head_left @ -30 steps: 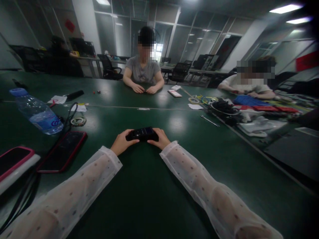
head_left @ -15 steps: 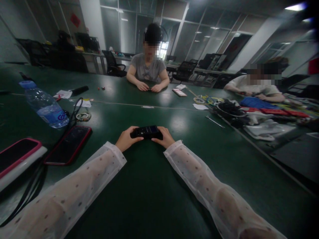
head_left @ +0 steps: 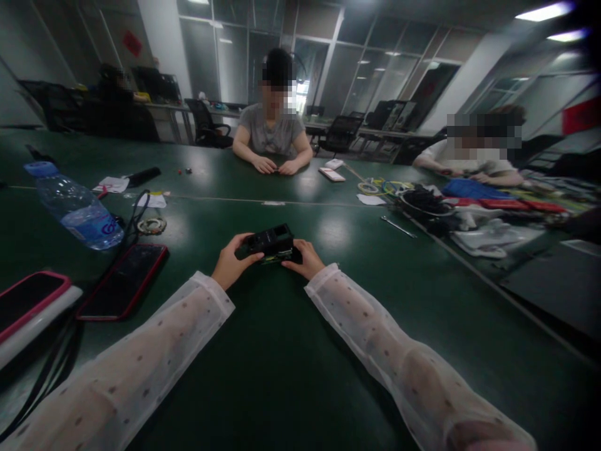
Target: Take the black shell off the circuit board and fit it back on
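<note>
A small black electronic device [head_left: 270,238] is held just above the green table, directly in front of me. Its upper casing has two openings and is tilted, with the green edge of a circuit board [head_left: 278,256] showing beneath it. My left hand [head_left: 233,260] closes around its left end, thumb along the near side. At the right end, the fingers of my right hand [head_left: 304,259] are closed on a dark part of the same device. Whether that part is separate from the casing I cannot tell.
At left are a water bottle [head_left: 77,210], a red-edged phone [head_left: 123,282], a pink-edged phone [head_left: 32,300] and a bracelet-like ring [head_left: 151,225]. A wrench [head_left: 398,227] lies right, before piled cables [head_left: 425,203]. Two people sit across the green table [head_left: 282,351].
The device's dark screen face no longer shows. Its casing is now raised and tilted, exposing a green board edge. Both hands stay on it, and the view has shifted slightly.
</note>
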Demonstrator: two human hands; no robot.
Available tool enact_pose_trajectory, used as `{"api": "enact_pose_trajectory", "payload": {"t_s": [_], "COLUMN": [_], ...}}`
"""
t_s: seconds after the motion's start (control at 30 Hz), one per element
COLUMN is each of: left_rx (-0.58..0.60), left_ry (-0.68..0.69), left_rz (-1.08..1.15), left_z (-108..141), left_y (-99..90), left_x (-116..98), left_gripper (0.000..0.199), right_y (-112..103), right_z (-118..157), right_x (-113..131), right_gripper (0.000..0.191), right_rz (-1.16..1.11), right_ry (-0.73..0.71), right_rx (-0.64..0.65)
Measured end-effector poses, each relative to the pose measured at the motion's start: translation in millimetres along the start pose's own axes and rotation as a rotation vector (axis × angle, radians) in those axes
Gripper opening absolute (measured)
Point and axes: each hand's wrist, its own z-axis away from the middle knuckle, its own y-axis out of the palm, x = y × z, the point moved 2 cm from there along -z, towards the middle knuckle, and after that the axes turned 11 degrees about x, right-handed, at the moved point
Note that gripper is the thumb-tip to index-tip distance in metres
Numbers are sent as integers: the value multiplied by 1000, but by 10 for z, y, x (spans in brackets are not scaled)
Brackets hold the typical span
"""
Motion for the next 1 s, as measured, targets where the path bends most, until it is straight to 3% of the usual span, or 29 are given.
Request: {"api": "enact_pose_trajectory", "payload": {"t_s": [0.17,0.23,0.37,0.47,0.63,1.0], "left_rx": [-276,-310,-190,-113,-19,-38], "left_ry": [23,10,-91,-209,-234,-226], "left_rz": [-148,-197,-181,-176,-271,-330], "left_z": [9,-10,-73,-90,-68,-91], "left_y": [-185,-315,-517,-553,-518,-526], "left_x": [-22,49,326,490,467,511], "left_gripper": [50,51,55,57,56,58], "right_y": [-14,-25,-42,-45,-46,-41], "right_z": [4,7,11,8,-1,9], "right_x": [16,30,52,54,58,65], "right_gripper": [49,46,44,44,44,42], "right_rz": [-12,-18,-22,-24,-17,34], "right_ry": [-18,-20,-17,-7,-7,-5], "right_rx": [28,27,28,36,36,34]}}
